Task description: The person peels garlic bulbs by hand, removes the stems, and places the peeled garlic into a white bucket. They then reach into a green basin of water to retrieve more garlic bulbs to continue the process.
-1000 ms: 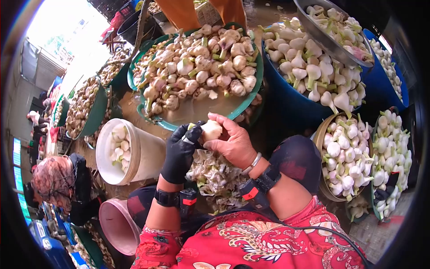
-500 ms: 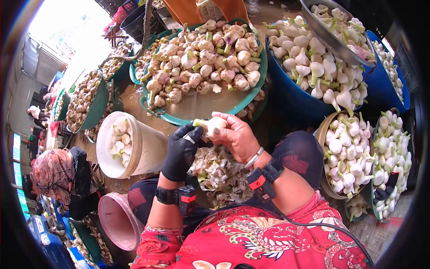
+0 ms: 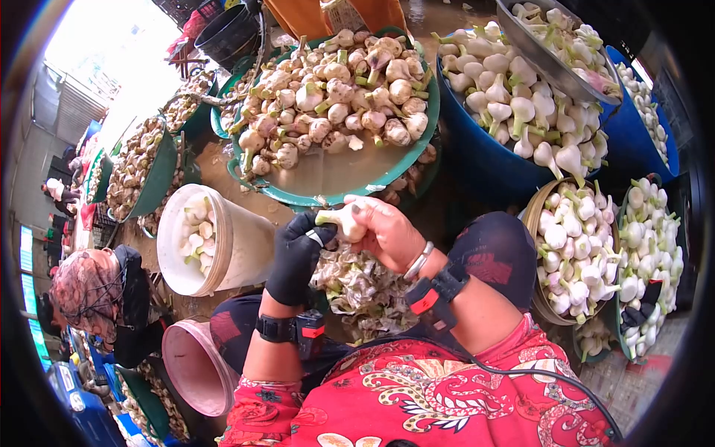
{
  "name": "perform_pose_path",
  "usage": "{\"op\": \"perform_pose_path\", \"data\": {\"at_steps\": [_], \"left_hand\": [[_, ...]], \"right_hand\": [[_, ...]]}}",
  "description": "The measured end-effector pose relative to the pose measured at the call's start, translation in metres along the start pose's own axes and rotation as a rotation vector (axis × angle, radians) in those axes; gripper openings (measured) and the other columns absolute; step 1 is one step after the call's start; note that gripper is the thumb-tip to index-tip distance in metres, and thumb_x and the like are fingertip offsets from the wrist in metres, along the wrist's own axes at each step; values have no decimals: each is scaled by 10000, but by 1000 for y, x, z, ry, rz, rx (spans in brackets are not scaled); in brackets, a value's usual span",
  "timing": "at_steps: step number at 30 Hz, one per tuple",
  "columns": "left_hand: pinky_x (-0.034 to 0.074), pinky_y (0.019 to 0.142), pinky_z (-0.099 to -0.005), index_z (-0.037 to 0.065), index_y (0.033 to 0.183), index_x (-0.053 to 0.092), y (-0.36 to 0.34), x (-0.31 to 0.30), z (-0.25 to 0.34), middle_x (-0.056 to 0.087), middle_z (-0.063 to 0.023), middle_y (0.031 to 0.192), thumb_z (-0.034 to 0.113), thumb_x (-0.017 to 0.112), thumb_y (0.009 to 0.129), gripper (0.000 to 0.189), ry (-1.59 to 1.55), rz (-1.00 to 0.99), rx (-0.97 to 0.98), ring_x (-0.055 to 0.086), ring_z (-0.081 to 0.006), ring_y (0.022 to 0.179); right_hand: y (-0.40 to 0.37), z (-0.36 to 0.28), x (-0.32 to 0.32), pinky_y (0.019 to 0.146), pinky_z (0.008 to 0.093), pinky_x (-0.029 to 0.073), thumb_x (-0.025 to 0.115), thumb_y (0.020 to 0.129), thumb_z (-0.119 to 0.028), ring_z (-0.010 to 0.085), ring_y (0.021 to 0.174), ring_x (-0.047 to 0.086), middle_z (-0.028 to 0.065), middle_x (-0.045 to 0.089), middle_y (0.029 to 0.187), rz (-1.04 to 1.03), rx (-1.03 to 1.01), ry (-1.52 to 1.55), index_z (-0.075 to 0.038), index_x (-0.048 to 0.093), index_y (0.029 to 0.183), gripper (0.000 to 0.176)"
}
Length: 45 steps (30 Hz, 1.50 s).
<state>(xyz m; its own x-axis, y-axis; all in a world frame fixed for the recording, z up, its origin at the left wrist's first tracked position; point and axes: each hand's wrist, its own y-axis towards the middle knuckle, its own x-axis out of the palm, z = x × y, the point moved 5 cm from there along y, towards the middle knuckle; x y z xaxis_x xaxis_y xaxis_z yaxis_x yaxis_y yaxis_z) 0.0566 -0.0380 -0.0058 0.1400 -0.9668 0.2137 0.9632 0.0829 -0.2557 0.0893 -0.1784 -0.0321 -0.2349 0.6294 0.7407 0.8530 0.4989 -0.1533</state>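
Between my two hands is a garlic bulb (image 3: 345,224), its short green stem pointing left. My right hand (image 3: 390,240), bare with a bangle at the wrist, pinches the bulb from the right. My left hand (image 3: 293,261), in a black glove with a white band round one finger, has its fingers curled at the stem end. Whether it also holds a small tool I cannot make out. Below the hands lies a heap of papery garlic skins (image 3: 363,294). Just beyond them stands a green tub (image 3: 320,200) with unpeeled, dirt-marked garlic piled in it.
A white bucket (image 3: 246,249) with some clean bulbs stands left, above a pink bucket (image 3: 195,369). On the right are a blue tub (image 3: 477,160) and a round basket (image 3: 532,223), both full of white garlic. A person in a patterned head covering (image 3: 86,294) is at left.
My hands have turned the garlic bulb slightly, and its stem shows more plainly. The fingers of my right hand have shifted a little left and down on it.
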Motion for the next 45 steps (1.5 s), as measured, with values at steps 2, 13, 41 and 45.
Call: {"op": "perform_pose_path", "data": {"at_steps": [2, 13, 41, 45], "left_hand": [[479, 634, -291, 12, 956, 633, -3, -3, 14, 633, -49, 767, 61, 594, 813, 156, 698, -39, 262, 607, -160, 684], [499, 763, -286, -24, 1269, 502, -25, -4, 0, 614, -83, 1064, 73, 529, 860, 422, -14, -84, 64, 601, -152, 867], [514, 759, -357, -19, 1061, 615, -12, -36, -6, 634, -176, 992, -29, 635, 709, 353, -64, 166, 149, 622, -330, 894], [505, 594, -276, -15, 1074, 600, -18, -15, 0, 615, -66, 851, 103, 508, 912, 220, -61, 70, 95, 588, -146, 684]], "right_hand": [[-2, 10, -4, 578, 260, 431, 485, 944, -285, 168, 658, 548, 50, 547, 746, -115, 375, 141, -4, 543, 1090, 322], [-9, 3, -2, 675, 318, 543, 582, 882, -282, 228, 776, 654, 109, 640, 916, -227, 514, 130, -34, 551, 1096, 329], [-8, -17, 19, 699, 298, 497, 747, 763, -214, 137, 719, 571, 56, 617, 797, -59, -71, -1173, -33, 587, 905, 280], [-2, -6, 13, 566, 282, 461, 633, 853, -176, 120, 608, 562, 41, 599, 661, -89, -114, -873, -31, 566, 761, 185]]}}
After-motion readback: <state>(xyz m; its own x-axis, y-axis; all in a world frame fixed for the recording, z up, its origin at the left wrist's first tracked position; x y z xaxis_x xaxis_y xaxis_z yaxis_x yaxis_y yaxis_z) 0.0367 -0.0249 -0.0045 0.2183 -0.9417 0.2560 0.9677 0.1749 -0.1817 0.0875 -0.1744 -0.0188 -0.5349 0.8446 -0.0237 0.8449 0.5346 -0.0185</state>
